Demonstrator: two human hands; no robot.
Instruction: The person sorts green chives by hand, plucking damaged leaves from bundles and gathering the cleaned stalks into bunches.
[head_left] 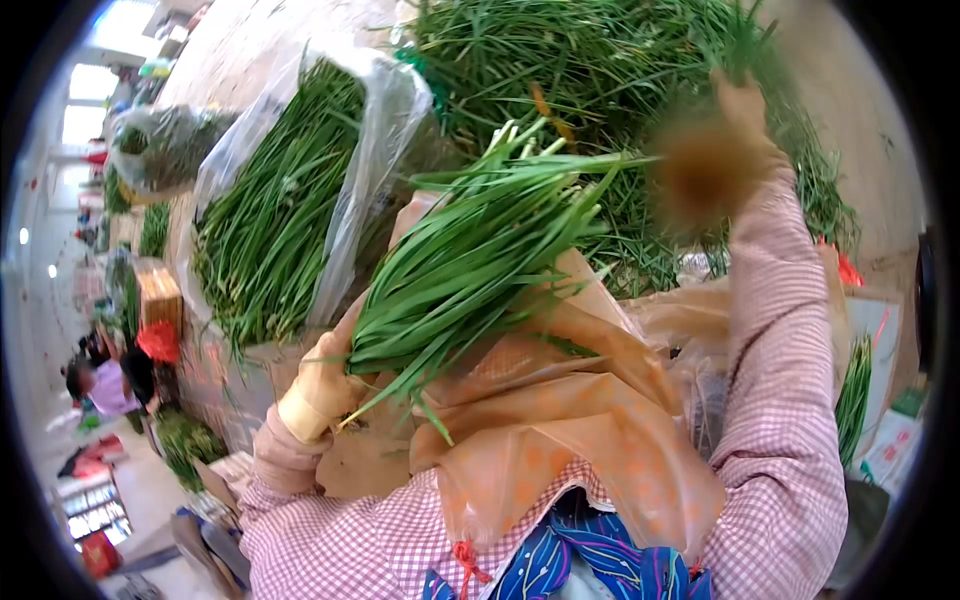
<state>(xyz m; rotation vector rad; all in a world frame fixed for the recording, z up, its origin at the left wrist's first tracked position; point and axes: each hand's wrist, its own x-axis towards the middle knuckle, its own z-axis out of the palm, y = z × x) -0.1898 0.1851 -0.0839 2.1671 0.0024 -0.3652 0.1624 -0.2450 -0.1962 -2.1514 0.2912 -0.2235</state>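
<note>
A thick bunch of garlic chives [480,250] lies slantwise over my lap, pale stem ends at the upper right. My left hand [322,385], in a pale yellow glove, is closed around the leafy lower-left end of the bunch. At the upper right my right hand [742,108] reaches to the far side of a large loose heap of chives [570,60]. Its fingers are closed on a small tuft of chives [742,50] that sticks up above them. A brown blur hides part of the area beside that wrist.
A clear plastic bag [375,120] packed with chives stands left of the heap, with another filled bag [170,145] beyond it. An orange-brown plastic apron [560,400] covers my lap. A person [110,385] is in the left background. More chives [855,400] show at the right.
</note>
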